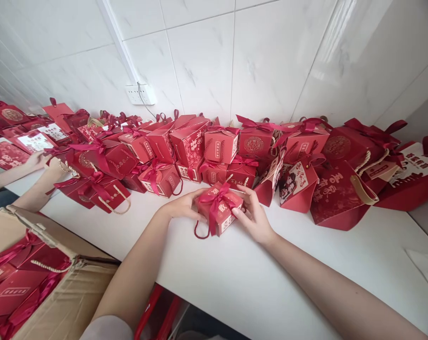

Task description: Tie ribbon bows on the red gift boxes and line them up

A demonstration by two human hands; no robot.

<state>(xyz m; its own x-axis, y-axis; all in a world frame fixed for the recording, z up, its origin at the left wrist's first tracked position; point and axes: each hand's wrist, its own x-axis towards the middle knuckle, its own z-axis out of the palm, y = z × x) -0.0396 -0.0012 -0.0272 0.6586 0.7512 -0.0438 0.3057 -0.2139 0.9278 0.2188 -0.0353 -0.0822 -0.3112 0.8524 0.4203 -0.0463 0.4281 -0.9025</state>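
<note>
A small red gift box (223, 213) with a ribbon bow on its top sits on the white table (203, 264) in front of me. From its left side my left hand (186, 206) grips it, the fingers partly hidden behind the box. On the right side my right hand (254, 215) closes on the same box, thumb at the front and fingers behind. A dark red cord handle (201, 232) loops onto the tabletop at the box's lower left. Just behind stand more red gift boxes, among them one with a bow and cord (160, 178).
Stacked red gift boxes line the tiled wall (199, 56), which carries a power socket (140, 95). A cardboard carton (61, 297) of red boxes stands at lower left. Another person's hands (53, 170) touch boxes at far left. Larger red bags (341, 198) stand at right.
</note>
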